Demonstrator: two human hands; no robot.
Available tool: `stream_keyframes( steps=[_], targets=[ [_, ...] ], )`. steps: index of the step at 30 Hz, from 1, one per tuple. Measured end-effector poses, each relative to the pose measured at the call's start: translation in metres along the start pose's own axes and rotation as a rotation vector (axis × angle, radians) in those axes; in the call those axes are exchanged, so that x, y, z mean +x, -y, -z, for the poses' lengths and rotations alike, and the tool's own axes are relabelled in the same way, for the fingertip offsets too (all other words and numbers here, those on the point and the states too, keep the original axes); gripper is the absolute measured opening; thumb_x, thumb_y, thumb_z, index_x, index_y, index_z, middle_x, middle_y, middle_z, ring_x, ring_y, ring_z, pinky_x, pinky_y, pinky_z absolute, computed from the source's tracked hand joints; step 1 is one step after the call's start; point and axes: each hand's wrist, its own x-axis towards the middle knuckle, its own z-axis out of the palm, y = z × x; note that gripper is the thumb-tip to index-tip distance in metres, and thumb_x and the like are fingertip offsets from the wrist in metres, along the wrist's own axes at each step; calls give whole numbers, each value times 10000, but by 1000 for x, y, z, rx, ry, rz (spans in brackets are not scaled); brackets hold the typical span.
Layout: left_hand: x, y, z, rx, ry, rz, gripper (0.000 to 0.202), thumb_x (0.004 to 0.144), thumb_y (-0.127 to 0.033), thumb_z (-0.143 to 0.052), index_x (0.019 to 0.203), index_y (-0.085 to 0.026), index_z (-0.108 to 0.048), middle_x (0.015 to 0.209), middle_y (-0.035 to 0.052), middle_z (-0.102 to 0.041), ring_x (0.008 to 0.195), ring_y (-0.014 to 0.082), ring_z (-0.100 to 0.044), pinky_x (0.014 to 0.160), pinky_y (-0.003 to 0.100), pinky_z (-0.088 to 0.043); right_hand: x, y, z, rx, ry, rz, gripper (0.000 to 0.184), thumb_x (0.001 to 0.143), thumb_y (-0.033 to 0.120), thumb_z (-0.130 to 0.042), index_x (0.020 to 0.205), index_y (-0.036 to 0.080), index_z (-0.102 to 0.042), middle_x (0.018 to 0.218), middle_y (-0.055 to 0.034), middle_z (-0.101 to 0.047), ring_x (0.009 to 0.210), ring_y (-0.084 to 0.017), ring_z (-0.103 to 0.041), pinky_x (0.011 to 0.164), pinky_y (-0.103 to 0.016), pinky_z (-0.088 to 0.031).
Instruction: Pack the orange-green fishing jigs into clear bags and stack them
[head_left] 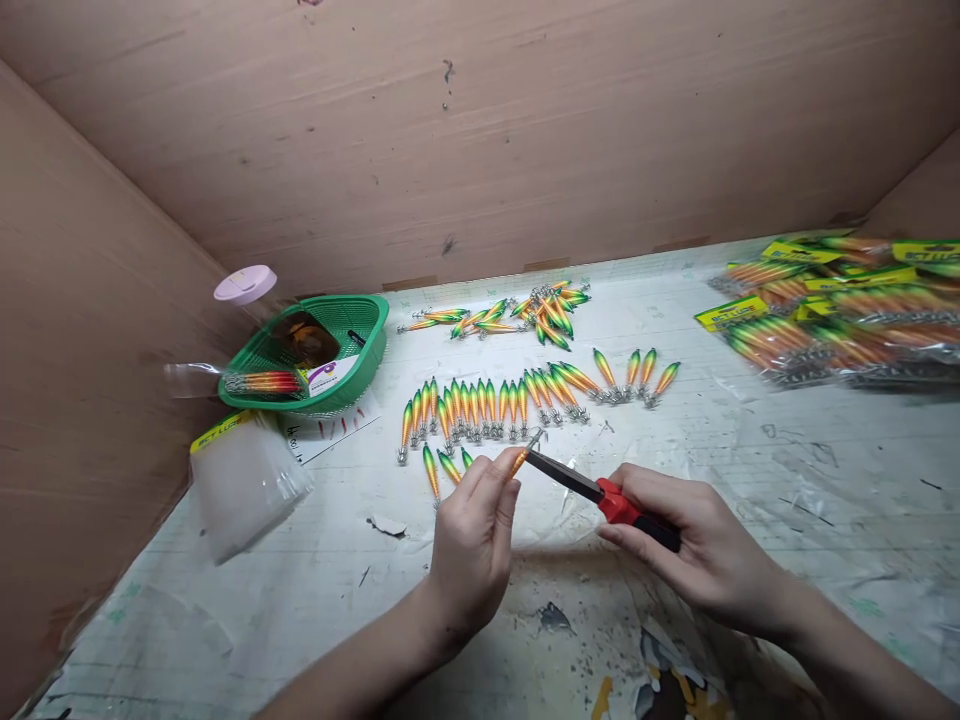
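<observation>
My left hand (pixel 474 535) pinches a fishing lure (pixel 518 460) by its body, with the hooked end sticking out up and to the right. My right hand (pixel 694 535) is wrapped round the red and black handles of long-nosed pliers (pixel 566 475). The jaw tips touch the lure near its hooks; whether they clamp it I cannot tell. Just beyond my hands lies a row of green, yellow and orange lures (pixel 480 405), hooks toward me. A few more lures (pixel 430 470) lie beside my left hand, partly hidden by it.
A loose pile of lures (pixel 551 312) lies near the back wall. Bagged lures (pixel 847 310) are heaped at the right. At the left stand a green basket (pixel 371 345) and a pink-lidded jar (pixel 246 284), with a stack of clear bags (pixel 244 495) in front. Torn scraps (pixel 675 690) lie at the front.
</observation>
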Motion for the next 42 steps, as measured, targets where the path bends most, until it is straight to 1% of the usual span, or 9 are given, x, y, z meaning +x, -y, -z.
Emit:
stream_keyframes(
  steps=[8,11,14,19,23,29,34,38,42],
  targets=[
    [6,-5,11,-406,114,418,329,990,-336,-407,1185,-172,-615,698,-2,-554,629,136,-516,629,257,-447,1,-15,8,-27,-11,-4,237,924,297,-563,712,201,-514,706,-16,-557,610,-124,-529,558,-239,-424],
    [27,7,21,-312,139,305,253,961,-270,-460,1107,-202,-656,914,61,-654,887,187,-598,821,321,-457,1,-31,18,-200,-134,-9,208,906,308,-590,729,202,-563,826,-56,-593,707,-157,-580,625,-274,-456],
    [48,28,26,-22,303,44,201,904,-186,-560,964,-272,-731,1067,72,-681,1103,257,-554,963,434,-371,1,-40,23,-287,-253,-11,237,900,326,-594,700,208,-548,846,-62,-589,714,-165,-584,627,-286,-461],
    [52,52,26,293,644,-226,203,794,-103,-700,821,-295,-759,944,62,-712,1099,309,-538,927,489,-325,0,-30,22,-272,-321,30,256,880,292,-629,673,206,-505,851,-50,-585,708,-152,-590,628,-271,-461],
    [59,60,24,353,651,-264,363,810,-20,-569,1003,-284,-727,1059,75,-699,1074,284,-540,886,434,-388,-1,-19,26,-204,-421,-14,246,871,285,-642,670,211,-523,853,-43,-595,730,-160,-608,641,-271,-469],
    [145,79,-39,459,434,-189,278,920,-137,-483,1131,-177,-658,1130,135,-640,1063,259,-574,888,398,-465,-1,-35,36,-311,-701,-59,188,867,304,-642,710,221,-583,884,-51,-615,805,-196,-620,704,-314,-486],
    [211,90,-99,524,489,-280,179,914,-231,-582,1065,-154,-639,1152,91,-626,1074,240,-582,916,455,-483,1,-52,42,-414,-731,-32,217,864,271,-655,683,217,-549,854,-53,-605,774,-183,-610,691,-310,-485],
    [228,91,-114,468,583,-370,223,916,-333,-595,1052,-161,-638,1130,80,-639,1022,215,-610,903,437,-503,1,-51,46,-424,-737,-32,211,876,271,-638,693,219,-546,850,-49,-598,777,-180,-612,701,-308,-502],
    [230,95,-104,321,497,-293,229,921,-350,-584,1045,-165,-635,1086,70,-647,985,206,-615,891,430,-502,0,-47,47,-411,-742,-52,191,877,286,-635,713,219,-564,870,-56,-608,795,-189,-620,710,-312,-512]
  ],
)
